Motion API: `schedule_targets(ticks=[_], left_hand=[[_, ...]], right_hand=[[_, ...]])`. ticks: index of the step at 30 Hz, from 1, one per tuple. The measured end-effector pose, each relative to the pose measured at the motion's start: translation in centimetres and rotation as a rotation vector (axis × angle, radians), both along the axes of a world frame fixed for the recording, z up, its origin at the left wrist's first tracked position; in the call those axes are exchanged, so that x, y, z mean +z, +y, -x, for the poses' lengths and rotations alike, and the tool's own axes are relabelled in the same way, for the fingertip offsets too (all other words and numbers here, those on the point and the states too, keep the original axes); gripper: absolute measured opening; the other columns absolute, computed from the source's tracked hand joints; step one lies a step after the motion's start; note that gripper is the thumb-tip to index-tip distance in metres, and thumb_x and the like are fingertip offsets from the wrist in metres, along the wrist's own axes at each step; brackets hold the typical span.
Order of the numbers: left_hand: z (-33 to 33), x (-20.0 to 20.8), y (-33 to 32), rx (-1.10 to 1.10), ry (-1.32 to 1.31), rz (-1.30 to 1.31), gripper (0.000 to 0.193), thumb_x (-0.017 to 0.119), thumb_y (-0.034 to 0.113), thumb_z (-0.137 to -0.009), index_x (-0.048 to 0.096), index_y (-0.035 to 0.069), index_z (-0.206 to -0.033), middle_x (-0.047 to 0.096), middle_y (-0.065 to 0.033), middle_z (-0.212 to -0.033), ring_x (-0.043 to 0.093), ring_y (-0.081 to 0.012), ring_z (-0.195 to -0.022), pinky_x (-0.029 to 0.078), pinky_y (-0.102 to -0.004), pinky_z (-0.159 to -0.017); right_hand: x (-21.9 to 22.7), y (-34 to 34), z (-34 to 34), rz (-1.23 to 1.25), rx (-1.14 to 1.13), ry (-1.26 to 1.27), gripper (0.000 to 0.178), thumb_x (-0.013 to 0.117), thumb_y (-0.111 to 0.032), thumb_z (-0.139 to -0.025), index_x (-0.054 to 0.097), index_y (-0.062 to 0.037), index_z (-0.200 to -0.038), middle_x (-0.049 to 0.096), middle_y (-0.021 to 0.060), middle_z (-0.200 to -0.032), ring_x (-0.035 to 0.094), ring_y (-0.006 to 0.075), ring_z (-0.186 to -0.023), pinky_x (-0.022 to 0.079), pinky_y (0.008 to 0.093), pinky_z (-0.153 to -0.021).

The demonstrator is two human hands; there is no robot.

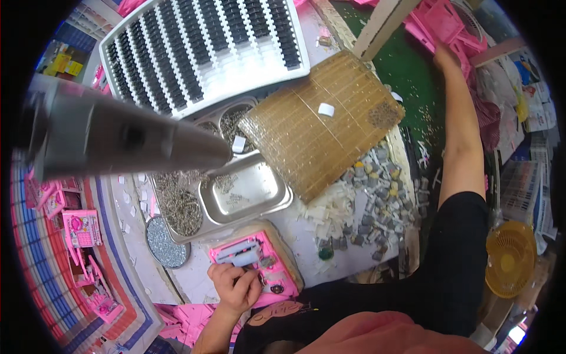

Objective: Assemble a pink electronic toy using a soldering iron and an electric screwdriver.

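My left hand (236, 286) rests with curled fingers on the near-left edge of a pink plastic casing (276, 268). The casing lies on a padded block (287, 251) close to my body and holds a grey-blue plastic part (239, 252) and small round metallic parts. My right arm stretches far to the upper right. There my right hand (446, 58) touches a heap of pink plastic parts (439, 23); its fingers are mostly hidden, so I cannot make out whether it grips one.
Small screws fill parts of a steel compartment tray (247, 213). A white rack (253, 69) of black parts stands behind, beside a tilted brown board (330, 118). Small grey parts (377, 206) lie right of centre. A grey cylindrical tool (135, 135) juts in from the left.
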State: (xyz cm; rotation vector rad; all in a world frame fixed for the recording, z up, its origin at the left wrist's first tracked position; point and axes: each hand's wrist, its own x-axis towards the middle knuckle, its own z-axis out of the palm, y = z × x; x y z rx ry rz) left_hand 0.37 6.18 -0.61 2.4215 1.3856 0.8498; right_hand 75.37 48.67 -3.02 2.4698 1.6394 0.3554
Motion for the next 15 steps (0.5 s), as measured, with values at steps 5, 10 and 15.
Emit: schedule_targets(ticks=[5,10,15], left_hand=[[0.0,0.1,0.0,-0.013,-0.048,-0.018,0.026,0.079,0.009,-0.068,0.071,0.013,-0.093,0.056,-0.004,-0.09,0.055,-0.0278,-0.088,0.037,-0.0439,-0.081],[0.6,-0.6,-0.2,-0.024,-0.1,-0.067,0.025,0.079,0.011,-0.072,0.071,0.013,-0.096,0.063,-0.0042,-0.096,0.058,-0.0272,-0.093,0.037,-0.0438,-0.087],[0.7,-0.3,0.2,-0.062,-0.066,-0.207,0.024,0.08,0.016,-0.076,0.073,0.015,-0.099,0.069,-0.0006,-0.102,0.06,-0.0239,-0.096,0.037,-0.0425,-0.09]], right_hand=[[1.6,-7.7,9.7,0.062,0.208,-0.01,0.05,0.049,-0.005,-0.092,0.048,-0.0077,-0.141,0.065,0.0299,-0.126,0.062,0.0463,-0.12,0.05,0.0534,-0.101],[1.4,-9.5,13.5,0.131,0.309,0.128,0.065,0.047,-0.009,-0.093,0.034,-0.0105,-0.156,0.05,0.0318,-0.146,0.053,0.0502,-0.131,0.045,0.054,-0.108],[5.0,-10.3,11.3,-0.09,0.447,-0.022,0.038,0.052,-0.027,-0.097,0.062,-0.0023,-0.124,0.06,0.0276,-0.132,0.064,0.0472,-0.112,0.053,0.0563,-0.089]])
